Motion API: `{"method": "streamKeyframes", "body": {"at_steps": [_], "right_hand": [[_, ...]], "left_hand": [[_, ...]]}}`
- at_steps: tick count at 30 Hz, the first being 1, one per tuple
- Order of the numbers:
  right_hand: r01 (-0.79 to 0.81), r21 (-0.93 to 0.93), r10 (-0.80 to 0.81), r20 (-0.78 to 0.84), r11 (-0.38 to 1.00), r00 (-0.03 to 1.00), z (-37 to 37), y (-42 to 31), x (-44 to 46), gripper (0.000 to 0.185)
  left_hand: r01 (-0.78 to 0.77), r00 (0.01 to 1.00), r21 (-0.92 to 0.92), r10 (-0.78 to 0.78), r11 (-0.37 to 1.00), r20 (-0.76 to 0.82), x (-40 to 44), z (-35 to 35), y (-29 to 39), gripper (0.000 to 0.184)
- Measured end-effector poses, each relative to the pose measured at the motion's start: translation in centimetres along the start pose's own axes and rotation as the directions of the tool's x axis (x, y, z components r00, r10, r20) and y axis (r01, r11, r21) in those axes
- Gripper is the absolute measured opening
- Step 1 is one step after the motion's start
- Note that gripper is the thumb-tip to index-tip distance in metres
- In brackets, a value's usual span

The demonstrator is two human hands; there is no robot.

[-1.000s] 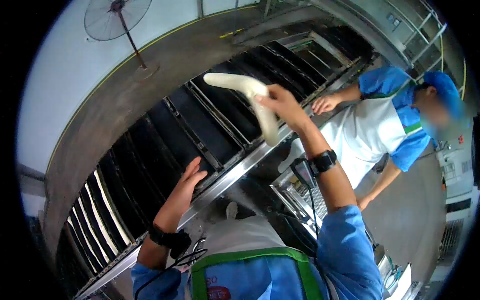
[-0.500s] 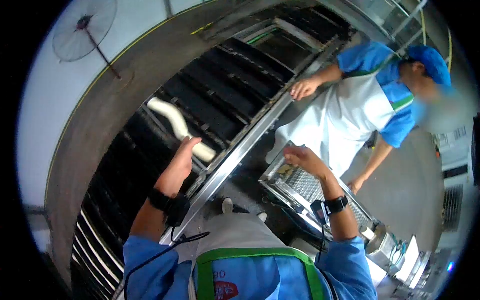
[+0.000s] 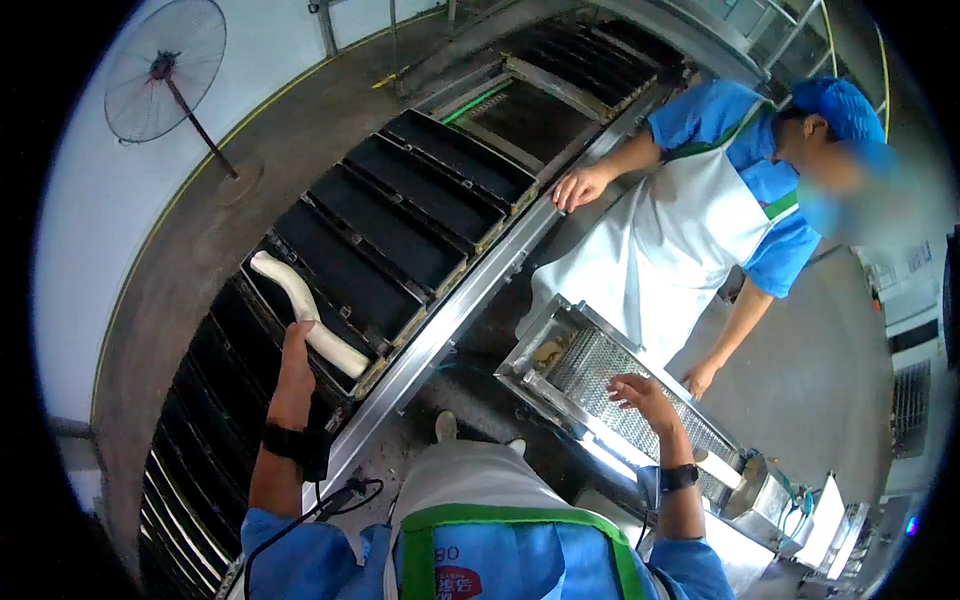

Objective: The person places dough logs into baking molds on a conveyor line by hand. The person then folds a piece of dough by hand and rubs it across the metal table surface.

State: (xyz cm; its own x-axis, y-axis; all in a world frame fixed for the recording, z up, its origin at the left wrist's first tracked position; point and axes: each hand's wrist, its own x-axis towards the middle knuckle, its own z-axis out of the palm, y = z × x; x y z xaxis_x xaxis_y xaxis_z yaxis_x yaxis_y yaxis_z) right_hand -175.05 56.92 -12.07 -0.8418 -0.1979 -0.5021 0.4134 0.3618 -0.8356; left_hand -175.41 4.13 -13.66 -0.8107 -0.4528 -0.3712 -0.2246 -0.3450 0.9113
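Note:
A long pale dough roll [image 3: 290,290], slightly bent, lies in a black tray [image 3: 350,300] on the slanting line of trays. My left hand [image 3: 295,355] touches the roll near its middle, its fingers partly hidden against the dough. Over the perforated metal conveyor [image 3: 600,370] hovers my right hand [image 3: 643,398], fingers apart and holding nothing. Another dough piece [image 3: 715,468] rests at the lower end of that conveyor, near my right wrist.
A co-worker [image 3: 690,220] in a white apron stands across the conveyor, one hand on the metal rail [image 3: 440,325]. Several trays with pale strips [image 3: 185,520] are at lower left. A fan [image 3: 165,70] stands by the wall.
The dough roll has gone from my right hand into a tray, where my left hand touches it. My right hand has moved down and right to the conveyor.

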Motion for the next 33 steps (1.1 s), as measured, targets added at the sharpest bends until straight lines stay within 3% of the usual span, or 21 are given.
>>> {"method": "streamKeyframes", "body": {"at_steps": [1, 2, 4, 9, 13, 16, 19, 21, 23, 25, 27, 28, 30, 32, 33], "right_hand": [[-0.006, 0.021, 0.005, 0.017, 1.0, 1.0, 0.0, -0.2, 0.3, 0.03], [0.004, 0.016, -0.004, 0.021, 1.0, 1.0, 0.1, -0.6, 0.2, 0.031], [-0.013, 0.016, 0.012, 0.036, 1.0, 0.999, -0.1, -0.2, 0.5, 0.032], [0.017, 0.018, -0.018, 0.015, 1.0, 1.0, 0.1, -0.3, -0.7, 0.034], [0.032, -0.023, -0.034, -0.092, 0.999, 0.995, 0.0, 1.6, -2.8, 0.033], [-0.02, -0.04, 0.012, -0.191, 0.999, 0.981, -0.6, 4.5, -4.5, 0.03], [-0.081, -0.095, 0.052, -0.272, 0.992, 0.961, -1.3, 9.1, -5.9, 0.029], [-0.097, 0.128, 0.141, -0.405, 0.987, 0.903, -1.0, 10.2, -8.7, 0.03], [-0.13, -0.054, 0.089, -0.478, 0.99, 0.874, -2.2, 15.6, -9.3, 0.031], [-0.17, -0.013, 0.142, -0.491, 0.985, 0.86, -2.4, 14.9, -12.7, 0.03], [-0.223, -0.235, 0.092, -0.466, 0.946, 0.88, -4.1, 19.0, -14.0, 0.029], [-0.247, 0.031, 0.22, -0.57, 0.968, 0.792, -3.5, 19.3, -15.5, 0.028], [-0.217, 0.185, 0.285, -0.578, 0.958, 0.765, -3.6, 19.8, -18.4, 0.024], [-0.242, 0.248, 0.345, -0.601, 0.938, 0.721, -4.1, 22.4, -20.0, 0.02], [-0.161, 0.358, 0.355, -0.585, 0.92, 0.729, -4.2, 23.1, -21.2, 0.021]], "left_hand": [[0.01, 1.0, -0.117, -0.009, 0.993, 0.01, -0.1, -0.2, 0.0, 0.034], [0.003, 1.0, -0.119, -0.004, 0.993, -0.008, -0.4, -0.6, 0.2, 0.034], [0.107, 0.955, 0.075, -0.081, 0.991, -0.285, -2.3, 1.1, 2.7, 0.027], [0.071, 0.961, 0.126, -0.034, 0.989, -0.275, -0.7, -0.6, 0.4, 0.023], [-0.034, 0.991, 0.13, 0.05, 0.991, -0.121, -0.2, 0.0, -0.5, 0.021], [0.049, 0.994, 0.007, -0.048, 0.999, -0.102, 2.0, -0.2, -1.0, 0.032], [-0.018, 0.996, 0.19, 0.033, 0.982, -0.077, 0.1, 2.1, -0.1, 0.052], [-0.12, 0.978, 0.156, 0.089, 0.981, 0.191, -2.3, 3.9, 1.3, 0.049], [-0.312, 0.9, 0.224, 0.212, 0.923, 0.381, -2.2, 5.0, 0.8, 0.042], [-0.448, 0.879, 0.488, 0.27, 0.749, 0.393, -0.8, 6.3, 0.2, 0.045], [-0.366, 0.886, 0.508, 0.124, 0.78, 0.448, 2.7, 6.8, -1.1, 0.051], [-0.248, 0.936, 0.479, 0.082, 0.842, 0.341, -1.9, 8.7, -0.3, 0.053], [-0.216, 0.937, 0.442, 0.057, 0.871, 0.346, 0.2, 8.4, -1.9, 0.052], [-0.638, 0.747, 0.473, 0.338, 0.608, 0.573, 4.8, 6.0, -4.6, 0.047], [-0.523, 0.824, 0.526, 0.239, 0.671, 0.514, 4.6, 6.6, -3.9, 0.055]]}}
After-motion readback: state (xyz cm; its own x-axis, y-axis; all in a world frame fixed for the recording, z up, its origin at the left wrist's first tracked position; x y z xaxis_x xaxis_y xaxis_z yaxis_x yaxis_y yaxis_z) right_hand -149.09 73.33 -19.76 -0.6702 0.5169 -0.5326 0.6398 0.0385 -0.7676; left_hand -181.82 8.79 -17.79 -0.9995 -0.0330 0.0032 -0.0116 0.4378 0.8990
